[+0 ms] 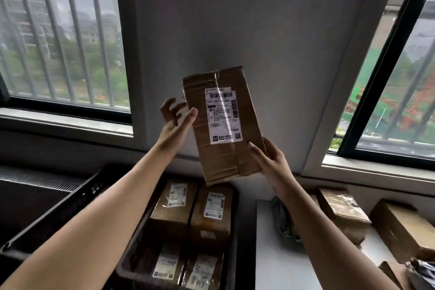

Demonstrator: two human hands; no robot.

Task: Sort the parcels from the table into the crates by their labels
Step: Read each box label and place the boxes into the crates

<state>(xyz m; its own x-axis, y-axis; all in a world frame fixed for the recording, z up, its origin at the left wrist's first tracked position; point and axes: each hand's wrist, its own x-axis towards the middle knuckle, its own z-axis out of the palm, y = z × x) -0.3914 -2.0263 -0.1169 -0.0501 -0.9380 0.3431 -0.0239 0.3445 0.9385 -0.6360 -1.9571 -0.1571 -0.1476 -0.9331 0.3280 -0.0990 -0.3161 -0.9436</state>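
Brown cardboard was what I held up: one parcel (244, 122), lifted in front of the grey wall (235, 19) between two windows, one on the left (58, 42) and one on the right (400, 77). It was tilted a little, with one white label (221, 116) facing me.

My right hand (270, 160) gripped the parcel's lower right corner, thumb on the front and fingers behind. My left hand (175, 120) was by the upper left edge with its fingers spread apart. Only the thumb tip touched the cardboard, and it was not wrapped round anything.

Below, I saw two dark crates. The left crate (70, 200) was black. The crate next to it (128, 263) held four brown parcels, two at the back (174, 200) (211, 209) and two at the front (164, 263) (202, 271), each with a white label on top.

On the white worktop (277, 266) to my right lay two more brown boxes, a near one (341, 209) and a far one (404, 226), and one grey soft bag (282, 219). More things sat in the bottom right corner, but I could not tell what.
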